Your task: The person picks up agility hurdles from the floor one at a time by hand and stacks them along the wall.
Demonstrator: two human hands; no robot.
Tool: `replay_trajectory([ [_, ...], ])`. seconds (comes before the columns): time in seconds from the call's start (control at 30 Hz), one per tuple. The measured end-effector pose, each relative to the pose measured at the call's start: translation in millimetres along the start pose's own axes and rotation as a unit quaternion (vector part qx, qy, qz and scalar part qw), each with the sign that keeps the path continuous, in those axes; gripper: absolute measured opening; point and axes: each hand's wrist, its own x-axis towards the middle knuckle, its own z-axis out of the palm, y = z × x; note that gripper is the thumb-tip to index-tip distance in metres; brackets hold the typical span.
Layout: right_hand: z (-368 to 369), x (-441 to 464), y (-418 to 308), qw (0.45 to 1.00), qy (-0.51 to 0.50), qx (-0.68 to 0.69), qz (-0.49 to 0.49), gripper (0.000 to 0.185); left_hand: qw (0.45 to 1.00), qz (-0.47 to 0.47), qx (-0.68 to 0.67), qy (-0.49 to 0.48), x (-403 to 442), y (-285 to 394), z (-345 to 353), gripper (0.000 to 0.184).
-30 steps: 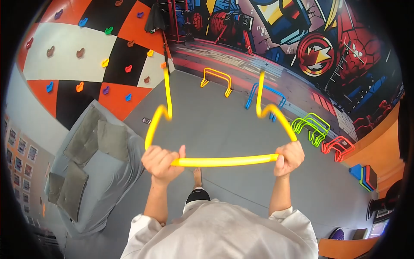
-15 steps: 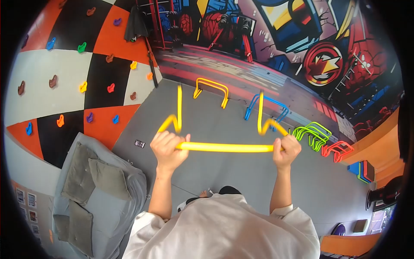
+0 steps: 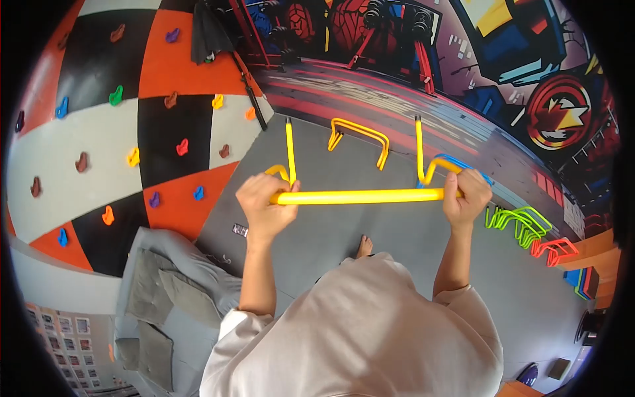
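Both hands hold a yellow training hurdle (image 3: 370, 196) out in front of my body, above the grey floor. My left hand (image 3: 266, 208) wraps round the left end of its crossbar. Round the right end, my right hand (image 3: 467, 197) is closed, the thumb lying along the bar. The hurdle's bent legs point away from me, with dark caps on their tips. Beyond it, near the wall, another yellow hurdle (image 3: 360, 127) stands on the floor. A blue hurdle (image 3: 456, 162) is partly hidden behind the held one and my right hand.
Green hurdles (image 3: 522, 221) and red hurdles (image 3: 557, 250) stand along the mural wall at right. At left are a climbing wall (image 3: 109, 142) with coloured holds and a grey sofa (image 3: 188, 344) with cushions. A phone-like object (image 3: 239, 230) lies on the floor near the sofa.
My view has turned, so the wall hurdles sit further right in it. The held hurdle has risen a little in view, still in both hands. A bare foot now shows ahead of my shirt.
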Motion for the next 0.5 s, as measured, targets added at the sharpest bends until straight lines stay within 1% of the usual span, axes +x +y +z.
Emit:
replay_trajectory([
  [0.1,51.0,7.9,51.9,0.998,-0.035,0.019,0.042,0.028,0.998,-0.036,-0.001,-0.042,20.5,-45.2,56.9,0.025],
  [0.2,94.3,15.3,86.8,0.992,-0.083,0.033,0.088,0.029,0.995,-0.061,0.011,-0.074,37.5,-86.7,102.7,0.024],
  [0.23,108.9,17.4,98.0,0.988,-0.102,0.036,0.113,0.03,0.994,-0.07,0.007,-0.084,43.4,-101.1,117.5,0.024],
  [0.33,162.2,13.7,140.1,0.981,-0.131,0.015,0.141,0.028,0.987,-0.098,-0.023,-0.123,57.6,-151.6,168.3,0.023],
  [0.4,202.4,4.0,164.3,0.972,-0.166,-0.016,0.168,0.027,0.979,-0.106,-0.044,-0.169,47.4,-199.1,204.2,0.022],
  [0.47,252.8,-11.8,194.0,0.966,-0.177,-0.046,0.181,0.028,0.966,-0.142,-0.076,-0.201,30.5,-245.7,245.2,0.02],
  [0.5,274.2,-22.7,207.5,0.954,-0.201,-0.053,0.214,0.03,0.959,-0.156,-0.093,-0.215,23.5,-270.1,265.8,0.019],
])
